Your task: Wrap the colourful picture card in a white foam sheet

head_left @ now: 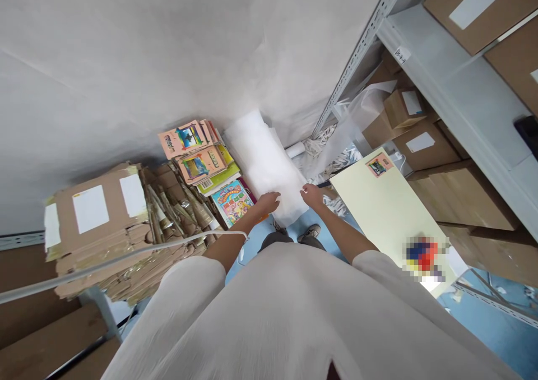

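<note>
A stack of white, thin foam sheets (267,158) runs from the wall toward me, its near end hanging loosely above the floor. My left hand (268,203) is at the near left edge of the foam sheet, fingers curled together over it. At the opposite edge, my right hand (312,195) pinches the sheet between thumb and bent fingers. Close to my left hand lies a colourful picture book (232,202). Behind that book, pinkish books (204,164) are piled against the foam stack.
Flattened cardboard (105,212) is heaped at left, with a pale cable (168,244) crossing before it. On my right are a cream board (390,212) bearing a small pink booklet (379,165), and a metal shelf (458,77) with cardboard boxes (462,195).
</note>
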`<act>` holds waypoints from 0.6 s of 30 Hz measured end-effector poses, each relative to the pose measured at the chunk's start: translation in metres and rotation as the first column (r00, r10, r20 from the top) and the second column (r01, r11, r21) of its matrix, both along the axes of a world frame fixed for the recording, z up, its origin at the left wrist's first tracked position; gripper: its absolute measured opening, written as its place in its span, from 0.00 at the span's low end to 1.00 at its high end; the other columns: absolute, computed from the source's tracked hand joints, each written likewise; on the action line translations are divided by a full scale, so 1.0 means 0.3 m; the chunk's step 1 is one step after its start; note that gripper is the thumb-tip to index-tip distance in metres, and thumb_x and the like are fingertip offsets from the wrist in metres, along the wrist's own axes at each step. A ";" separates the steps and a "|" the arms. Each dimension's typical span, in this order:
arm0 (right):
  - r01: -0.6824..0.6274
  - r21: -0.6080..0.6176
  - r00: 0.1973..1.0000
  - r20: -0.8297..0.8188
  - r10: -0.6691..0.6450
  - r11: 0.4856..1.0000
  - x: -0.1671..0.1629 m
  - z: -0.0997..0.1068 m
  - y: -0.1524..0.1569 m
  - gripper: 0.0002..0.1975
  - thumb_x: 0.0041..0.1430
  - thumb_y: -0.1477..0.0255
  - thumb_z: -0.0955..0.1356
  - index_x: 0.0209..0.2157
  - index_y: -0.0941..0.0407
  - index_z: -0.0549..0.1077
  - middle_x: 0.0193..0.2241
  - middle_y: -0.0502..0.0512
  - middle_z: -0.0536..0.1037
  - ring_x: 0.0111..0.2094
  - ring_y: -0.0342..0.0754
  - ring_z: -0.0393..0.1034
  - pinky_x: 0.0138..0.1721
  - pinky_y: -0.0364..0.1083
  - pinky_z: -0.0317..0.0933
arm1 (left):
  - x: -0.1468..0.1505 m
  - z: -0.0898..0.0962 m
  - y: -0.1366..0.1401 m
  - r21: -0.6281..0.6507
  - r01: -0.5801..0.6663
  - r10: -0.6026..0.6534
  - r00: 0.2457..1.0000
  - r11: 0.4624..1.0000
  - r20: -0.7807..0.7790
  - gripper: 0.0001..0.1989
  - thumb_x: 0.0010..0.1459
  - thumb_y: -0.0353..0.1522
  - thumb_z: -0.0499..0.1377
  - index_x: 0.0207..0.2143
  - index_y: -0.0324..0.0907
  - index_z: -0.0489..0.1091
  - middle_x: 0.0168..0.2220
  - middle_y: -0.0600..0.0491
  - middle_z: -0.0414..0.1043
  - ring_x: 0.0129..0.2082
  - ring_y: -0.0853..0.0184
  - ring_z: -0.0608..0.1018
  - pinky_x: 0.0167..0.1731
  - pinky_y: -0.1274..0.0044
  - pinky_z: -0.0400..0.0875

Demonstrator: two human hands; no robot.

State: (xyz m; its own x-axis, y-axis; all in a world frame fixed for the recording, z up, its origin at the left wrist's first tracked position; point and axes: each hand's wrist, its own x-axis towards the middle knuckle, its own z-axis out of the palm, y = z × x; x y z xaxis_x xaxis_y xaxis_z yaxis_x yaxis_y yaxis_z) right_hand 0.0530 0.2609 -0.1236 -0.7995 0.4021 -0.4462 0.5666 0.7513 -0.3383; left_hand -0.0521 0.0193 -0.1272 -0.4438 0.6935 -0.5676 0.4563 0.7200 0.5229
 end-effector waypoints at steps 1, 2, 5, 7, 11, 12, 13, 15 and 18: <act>-0.002 0.020 1.000 0.006 0.002 1.000 -0.002 0.001 -0.004 0.09 0.74 0.69 0.70 0.49 0.51 0.83 0.51 0.59 0.87 0.56 0.58 0.78 0.55 0.51 0.69 | 0.000 0.000 -0.001 -0.002 0.004 -0.004 1.000 1.000 -0.003 0.28 0.72 0.33 0.57 0.71 0.41 0.73 0.73 0.37 0.73 0.73 0.47 0.76 0.73 0.59 0.69; 0.000 0.034 1.000 0.013 0.000 0.999 -0.004 0.002 -0.007 0.08 0.74 0.70 0.70 0.47 0.51 0.84 0.51 0.60 0.86 0.56 0.58 0.77 0.55 0.51 0.69 | 0.000 0.000 -0.001 -0.003 0.007 -0.007 1.000 1.000 -0.007 0.28 0.71 0.33 0.57 0.71 0.41 0.73 0.73 0.38 0.74 0.72 0.48 0.76 0.72 0.59 0.70; 0.009 0.041 1.000 0.012 -0.009 0.999 -0.006 0.008 -0.011 0.10 0.75 0.72 0.68 0.46 0.51 0.84 0.50 0.61 0.87 0.55 0.59 0.77 0.53 0.50 0.68 | 0.000 -0.006 -0.004 -0.001 0.013 -0.013 1.000 1.000 -0.015 0.27 0.71 0.34 0.57 0.70 0.43 0.73 0.73 0.39 0.74 0.72 0.49 0.77 0.71 0.60 0.71; -0.005 0.024 1.000 -0.025 0.006 1.000 -0.002 0.014 -0.008 0.11 0.76 0.72 0.68 0.49 0.51 0.83 0.50 0.61 0.87 0.54 0.59 0.77 0.53 0.50 0.68 | 0.000 -0.008 -0.006 0.001 0.014 -0.014 1.000 1.000 -0.019 0.27 0.71 0.35 0.58 0.70 0.43 0.74 0.72 0.39 0.75 0.71 0.49 0.77 0.71 0.60 0.71; -0.014 0.001 0.994 -0.105 0.014 1.000 0.009 0.018 0.004 0.10 0.75 0.72 0.68 0.49 0.50 0.83 0.46 0.58 0.86 0.51 0.57 0.77 0.52 0.49 0.67 | -0.003 0.004 -0.003 -0.029 0.025 -0.026 0.999 0.999 -0.039 0.28 0.72 0.35 0.56 0.72 0.43 0.72 0.72 0.38 0.75 0.71 0.48 0.78 0.70 0.59 0.72; -0.010 -0.009 0.993 -0.119 0.009 1.000 0.011 0.016 0.008 0.09 0.74 0.73 0.69 0.48 0.51 0.83 0.45 0.57 0.86 0.50 0.56 0.77 0.51 0.49 0.67 | -0.004 0.011 -0.002 -0.041 0.029 -0.031 0.999 0.999 -0.037 0.28 0.73 0.35 0.56 0.72 0.42 0.71 0.72 0.38 0.74 0.70 0.48 0.78 0.69 0.59 0.73; -0.008 -0.022 0.991 -0.132 0.005 1.000 0.012 0.014 0.012 0.09 0.73 0.73 0.69 0.48 0.51 0.83 0.44 0.57 0.86 0.48 0.56 0.77 0.50 0.48 0.67 | -0.006 0.019 0.000 -0.055 0.035 -0.037 0.999 0.998 -0.031 0.29 0.73 0.35 0.55 0.73 0.42 0.70 0.73 0.38 0.74 0.70 0.48 0.78 0.69 0.59 0.73; -0.017 -0.064 0.987 -0.158 0.007 0.998 0.014 0.010 0.021 0.09 0.72 0.73 0.70 0.47 0.52 0.84 0.43 0.57 0.86 0.46 0.55 0.77 0.50 0.48 0.67 | -0.008 0.036 0.004 -0.081 0.045 -0.047 0.999 0.996 -0.022 0.29 0.75 0.36 0.53 0.75 0.42 0.69 0.74 0.38 0.72 0.71 0.48 0.77 0.69 0.60 0.72; -0.034 -0.132 0.984 -0.180 0.010 0.991 0.013 0.005 0.034 0.11 0.71 0.73 0.69 0.47 0.53 0.85 0.43 0.58 0.85 0.45 0.54 0.78 0.51 0.48 0.68 | -0.010 0.058 0.010 -0.109 0.055 -0.057 0.998 0.993 -0.024 0.30 0.76 0.36 0.52 0.76 0.41 0.67 0.75 0.38 0.70 0.71 0.48 0.77 0.70 0.61 0.71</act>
